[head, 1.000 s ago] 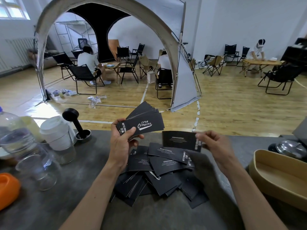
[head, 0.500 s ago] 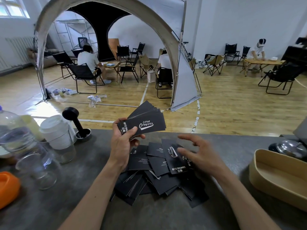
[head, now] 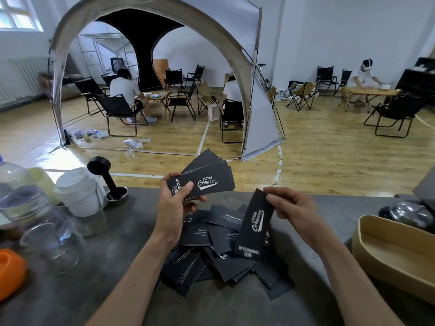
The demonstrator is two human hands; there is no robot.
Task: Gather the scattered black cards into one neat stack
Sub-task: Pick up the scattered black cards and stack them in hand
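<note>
My left hand (head: 175,203) grips a fanned stack of black cards (head: 209,178), raised above the grey table (head: 94,297); the top card reads "Club Camping" in white. My right hand (head: 294,208) pinches the upper end of a single black card (head: 255,225), which hangs down with its printed face toward me. Beneath both hands lies a loose pile of several black cards (head: 219,255), overlapping at different angles on the table.
At the left stand a white paper cup (head: 80,191), glass jars (head: 51,241), a plastic bottle (head: 14,182), an orange object (head: 9,271) and a black tamper (head: 106,175). A tan tray (head: 395,252) sits at the right. People sit on chairs beyond the table.
My right hand set down the card it held a second ago, reached onto the pile, then lifted a single card off it. The left hand's stack stayed in place.
</note>
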